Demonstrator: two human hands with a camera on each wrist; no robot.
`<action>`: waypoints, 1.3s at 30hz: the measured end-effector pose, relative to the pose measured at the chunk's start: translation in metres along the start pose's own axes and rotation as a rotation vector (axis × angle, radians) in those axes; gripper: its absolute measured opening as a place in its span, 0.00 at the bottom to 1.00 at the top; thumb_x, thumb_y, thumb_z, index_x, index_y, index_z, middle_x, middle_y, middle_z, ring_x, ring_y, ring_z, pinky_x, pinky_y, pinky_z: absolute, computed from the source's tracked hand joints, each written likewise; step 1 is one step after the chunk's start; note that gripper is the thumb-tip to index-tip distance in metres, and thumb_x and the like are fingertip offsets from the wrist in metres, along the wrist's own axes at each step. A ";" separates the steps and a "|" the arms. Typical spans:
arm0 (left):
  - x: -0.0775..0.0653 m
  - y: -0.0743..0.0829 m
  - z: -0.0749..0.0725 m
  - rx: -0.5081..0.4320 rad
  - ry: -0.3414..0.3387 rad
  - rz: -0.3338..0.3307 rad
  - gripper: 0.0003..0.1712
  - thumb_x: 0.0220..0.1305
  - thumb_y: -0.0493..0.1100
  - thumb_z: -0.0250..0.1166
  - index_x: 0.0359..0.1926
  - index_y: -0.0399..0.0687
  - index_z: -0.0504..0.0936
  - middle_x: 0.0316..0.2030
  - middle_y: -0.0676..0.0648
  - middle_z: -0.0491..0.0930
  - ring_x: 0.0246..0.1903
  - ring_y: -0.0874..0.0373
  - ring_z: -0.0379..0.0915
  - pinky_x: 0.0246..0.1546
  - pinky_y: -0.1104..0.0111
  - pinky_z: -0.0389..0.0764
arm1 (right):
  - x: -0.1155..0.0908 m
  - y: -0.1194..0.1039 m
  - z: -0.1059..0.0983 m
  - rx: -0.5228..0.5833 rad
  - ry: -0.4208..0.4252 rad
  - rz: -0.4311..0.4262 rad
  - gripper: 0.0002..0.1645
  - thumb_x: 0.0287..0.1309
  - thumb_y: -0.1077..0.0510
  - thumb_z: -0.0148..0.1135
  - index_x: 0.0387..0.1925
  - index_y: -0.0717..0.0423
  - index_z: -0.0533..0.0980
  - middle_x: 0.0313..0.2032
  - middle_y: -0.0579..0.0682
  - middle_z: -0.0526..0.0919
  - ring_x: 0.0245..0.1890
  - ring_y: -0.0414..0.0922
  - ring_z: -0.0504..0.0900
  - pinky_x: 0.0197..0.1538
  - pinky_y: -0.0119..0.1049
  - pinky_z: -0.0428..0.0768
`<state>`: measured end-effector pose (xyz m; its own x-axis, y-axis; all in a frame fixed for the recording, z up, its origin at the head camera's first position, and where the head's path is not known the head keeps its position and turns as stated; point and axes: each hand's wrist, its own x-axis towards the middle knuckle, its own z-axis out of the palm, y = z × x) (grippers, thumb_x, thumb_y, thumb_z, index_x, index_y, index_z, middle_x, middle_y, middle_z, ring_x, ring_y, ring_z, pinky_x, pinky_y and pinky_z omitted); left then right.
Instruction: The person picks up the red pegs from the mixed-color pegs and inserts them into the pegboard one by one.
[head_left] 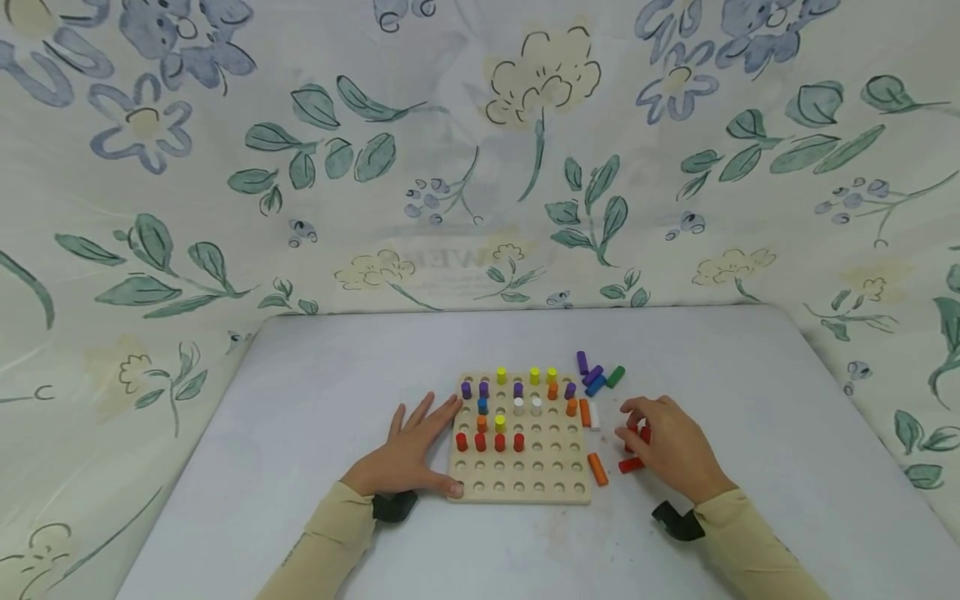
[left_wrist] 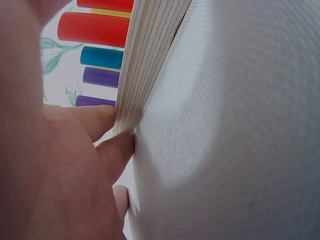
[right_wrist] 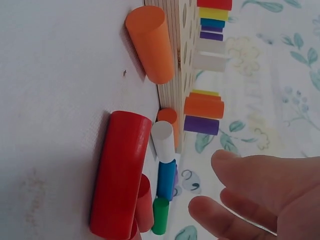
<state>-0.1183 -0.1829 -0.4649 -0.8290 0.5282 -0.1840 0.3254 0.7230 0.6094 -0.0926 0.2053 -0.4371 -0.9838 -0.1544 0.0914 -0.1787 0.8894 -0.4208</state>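
A pale wooden pegboard (head_left: 517, 464) lies on the table, its far rows partly filled with upright coloured pegs. A line of red pegs (head_left: 499, 442) stands in its left half. My left hand (head_left: 401, 457) is spread against the board's left side, thumb at the near corner; in the left wrist view its fingertips touch the layered edge. To the right of the board, my right hand (head_left: 675, 446) hovers over loose red pegs (right_wrist: 121, 175), its fingers bent and partly covering them in the head view. In the right wrist view, thumb and fingers are apart with nothing between them.
Orange pegs (head_left: 597, 469) and a white peg (head_left: 595, 416) lie along the board's right side. Beyond its far right corner are loose purple, blue and green pegs (head_left: 615, 377). A floral curtain (head_left: 480, 167) hangs behind the white table (head_left: 337, 358).
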 end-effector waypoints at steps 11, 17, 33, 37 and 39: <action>0.002 0.002 0.000 0.002 0.004 -0.009 0.72 0.43 0.68 0.79 0.80 0.48 0.49 0.79 0.45 0.46 0.78 0.42 0.25 0.71 0.40 0.22 | 0.000 0.006 0.000 -0.052 -0.036 0.023 0.24 0.54 0.51 0.77 0.48 0.58 0.81 0.36 0.50 0.82 0.36 0.46 0.75 0.33 0.37 0.83; 0.002 0.001 0.001 0.024 0.004 -0.019 0.72 0.43 0.68 0.78 0.80 0.49 0.49 0.79 0.45 0.46 0.78 0.42 0.25 0.71 0.39 0.22 | -0.001 0.009 -0.002 -0.075 -0.060 -0.002 0.26 0.52 0.50 0.78 0.49 0.59 0.81 0.34 0.49 0.81 0.37 0.46 0.75 0.34 0.37 0.84; 0.000 0.002 0.000 0.018 0.001 -0.015 0.71 0.44 0.67 0.78 0.80 0.47 0.48 0.79 0.43 0.46 0.78 0.41 0.25 0.71 0.38 0.22 | 0.001 0.008 -0.002 -0.102 -0.134 0.012 0.29 0.48 0.50 0.80 0.50 0.57 0.81 0.35 0.49 0.81 0.39 0.47 0.75 0.39 0.41 0.86; 0.000 0.002 0.000 0.011 0.005 -0.009 0.72 0.44 0.66 0.79 0.80 0.47 0.49 0.79 0.43 0.46 0.78 0.41 0.25 0.71 0.38 0.22 | 0.002 0.007 -0.002 -0.115 -0.127 0.010 0.29 0.48 0.51 0.81 0.50 0.58 0.81 0.36 0.50 0.82 0.40 0.48 0.76 0.40 0.42 0.86; 0.000 0.002 0.000 0.011 0.007 -0.009 0.72 0.44 0.66 0.79 0.80 0.47 0.49 0.79 0.43 0.46 0.78 0.41 0.25 0.71 0.38 0.22 | 0.003 0.006 -0.001 -0.109 -0.122 0.007 0.29 0.48 0.52 0.80 0.50 0.59 0.81 0.36 0.50 0.82 0.41 0.49 0.76 0.41 0.42 0.86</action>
<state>-0.1178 -0.1817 -0.4639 -0.8347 0.5190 -0.1841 0.3232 0.7323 0.5994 -0.0967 0.2108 -0.4381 -0.9809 -0.1928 -0.0241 -0.1752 0.9311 -0.3200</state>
